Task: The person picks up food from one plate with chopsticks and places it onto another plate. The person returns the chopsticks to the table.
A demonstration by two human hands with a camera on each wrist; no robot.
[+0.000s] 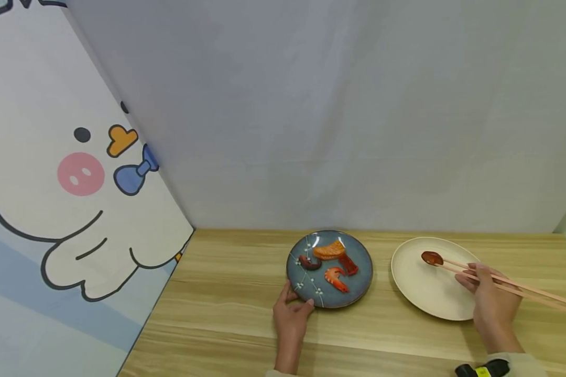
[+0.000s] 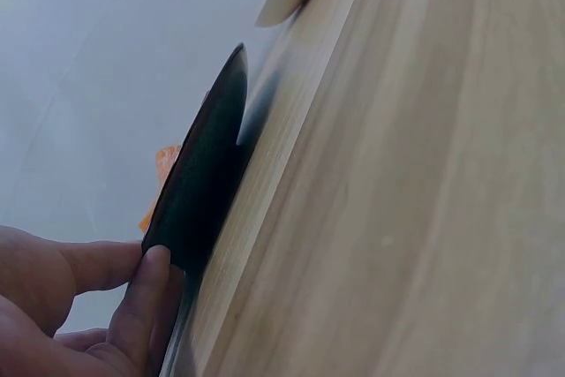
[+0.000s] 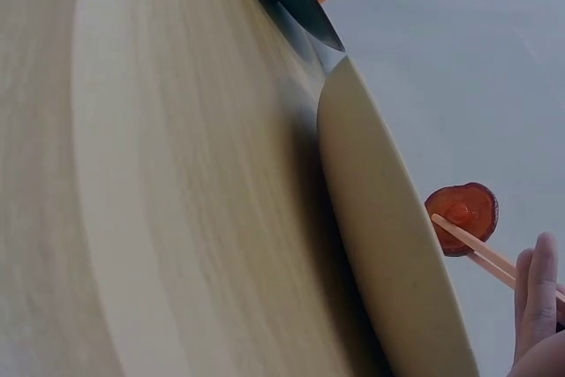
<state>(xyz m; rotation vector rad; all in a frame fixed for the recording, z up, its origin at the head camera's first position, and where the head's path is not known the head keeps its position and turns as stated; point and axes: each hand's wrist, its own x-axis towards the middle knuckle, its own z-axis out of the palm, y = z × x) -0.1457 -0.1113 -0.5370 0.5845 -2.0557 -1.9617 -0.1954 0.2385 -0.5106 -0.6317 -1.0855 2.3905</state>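
My left hand [image 1: 291,317] holds the near-left rim of a round blue plate [image 1: 306,285] with a white blossom pattern. On that plate lie an orange salmon-like slice [image 1: 329,251], a dark red strip [image 1: 348,264], a curled brown piece [image 1: 309,263] and an orange shrimp [image 1: 336,279]. A pair of pale wooden chopsticks [image 1: 537,291] is gripped in my right hand [image 1: 492,306]. Their tips pinch a round, glossy reddish-brown food piece [image 3: 462,218] above a cream plate [image 1: 434,298]. The left wrist view shows the blue plate's dark underside [image 2: 199,183] edge-on.
Both plates stand on a light wood-grain table [image 1: 226,293], the cream one to the right of the blue one. A pale grey curtain-like backdrop [image 1: 358,115] rises behind. To the left stands a panel [image 1: 33,120] printed with a cartoon character.
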